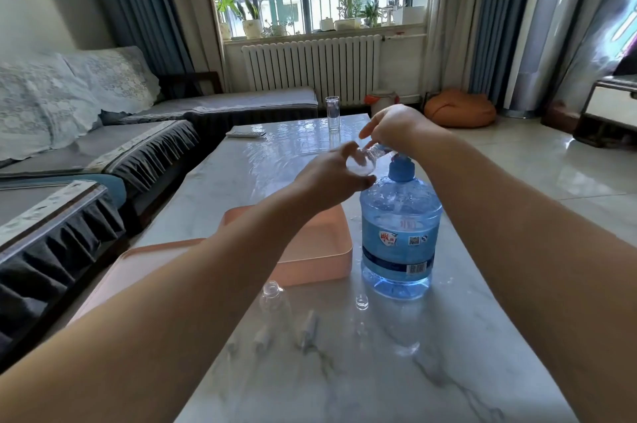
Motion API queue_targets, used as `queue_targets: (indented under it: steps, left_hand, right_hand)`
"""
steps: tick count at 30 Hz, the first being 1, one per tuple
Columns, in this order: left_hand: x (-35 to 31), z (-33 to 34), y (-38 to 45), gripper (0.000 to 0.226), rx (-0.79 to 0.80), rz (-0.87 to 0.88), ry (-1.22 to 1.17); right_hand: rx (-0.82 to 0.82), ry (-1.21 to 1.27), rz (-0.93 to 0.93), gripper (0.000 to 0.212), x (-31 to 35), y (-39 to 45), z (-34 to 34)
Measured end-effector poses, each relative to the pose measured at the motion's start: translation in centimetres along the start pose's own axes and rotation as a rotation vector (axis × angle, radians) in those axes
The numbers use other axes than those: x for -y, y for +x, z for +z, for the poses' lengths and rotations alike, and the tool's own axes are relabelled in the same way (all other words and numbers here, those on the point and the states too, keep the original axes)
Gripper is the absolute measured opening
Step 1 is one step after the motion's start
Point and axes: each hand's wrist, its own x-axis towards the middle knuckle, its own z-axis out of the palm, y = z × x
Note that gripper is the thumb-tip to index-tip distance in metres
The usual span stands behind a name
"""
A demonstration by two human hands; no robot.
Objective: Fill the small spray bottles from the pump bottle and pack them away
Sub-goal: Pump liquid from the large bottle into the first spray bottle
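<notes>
Pump bottle: a blue, barrel-shaped water bottle with a blue pump cap is seen upright on the marble bench, near its middle.
Held spray bottle: a small clear bottle is held tilted just above and left of the pump bottle's cap, its neck turned toward the pump head.
Left hand: the base of the held spray bottle is gripped by curled fingers.
Right hand: it is placed over the pump head, fingers bent downward onto it; whether the spout is pinched cannot be told.
Pink tray: it is set touching or just left of the pump bottle, partly covered by the left forearm.
Empty spray bottle: it lies uncapped in front of the pink tray, left of the pump bottle's base.
Clear cap: it stands just in front of the pump bottle.
Spray heads: clear parts lie blurred in front of the pump bottle, nearer the camera.
Glass: it stands at the bench's far edge, well behind the pump bottle.
</notes>
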Motion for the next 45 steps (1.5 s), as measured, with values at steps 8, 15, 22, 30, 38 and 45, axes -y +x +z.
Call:
queue_targets:
  steps: [8,15,22,30,38,45]
  left_hand:
    - [0.5,1.0,-0.5,0.031,0.023,-0.017,-0.075]
    - [-0.4,-0.3,-0.2,0.033,0.010,-0.019,-0.023]
    - [0.9,0.9,0.4,0.031,0.022,0.018,-0.101]
    - [0.9,1.0,-0.1,0.030,0.036,-0.006,-0.098]
    - [-0.3,-0.4,0.0,0.032,0.030,-0.009,-0.041]
    - [-0.1,-0.4,0.0,0.029,0.032,0.020,-0.019]
  right_hand:
    - [-0.037,0.095,0.065,0.041,-1.6,0.2,1.2]
    - [0.086,-0.093,0.027,0.035,0.8,-0.6,-0.5]
    - [-0.063,0.260,0.028,0.043,-1.6,0.2,0.8]
    - [0.003,0.053,0.033,0.039,-1.2,-0.2,0.9]
    - [0.008,-0.262,0.056,0.031,0.4,0.8,-0.8]
    - [0.049,-0.195,0.064,0.036,0.6,0.5,-0.1]
